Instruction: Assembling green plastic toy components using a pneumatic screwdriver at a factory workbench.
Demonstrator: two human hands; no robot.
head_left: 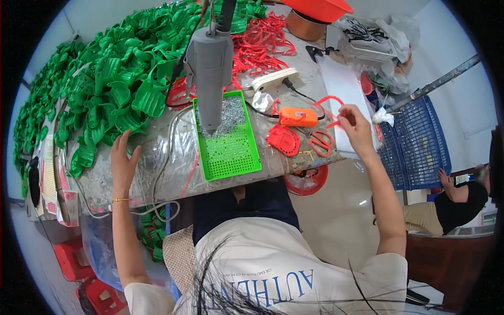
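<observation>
My right hand (pixel 355 127) is closed, thumb and fingertips pinching a thin curved red plastic strip (pixel 329 98) over the right part of the table. My left hand (pixel 124 157) reaches to the edge of a heap of green moulded plastic parts (pixel 118 92); its fingers are apart, the tips close to one part, and contact is hard to judge. Between my hands a grey powered screwdriver (pixel 208 73) hangs upright over a bright green perforated tray (pixel 231 157). Small metal screws (pixel 231 113) fill the tray's far half. More red strips (pixel 265 44) lie tangled at the back.
Red-handled scissors (pixel 320 143), a red scoop-shaped part (pixel 283 140), an orange box (pixel 297 117) with a cable and a white power strip (pixel 274 79) lie right of the tray. Blue crates (pixel 415 142) stand at right; another person (pixel 462 202) is beyond.
</observation>
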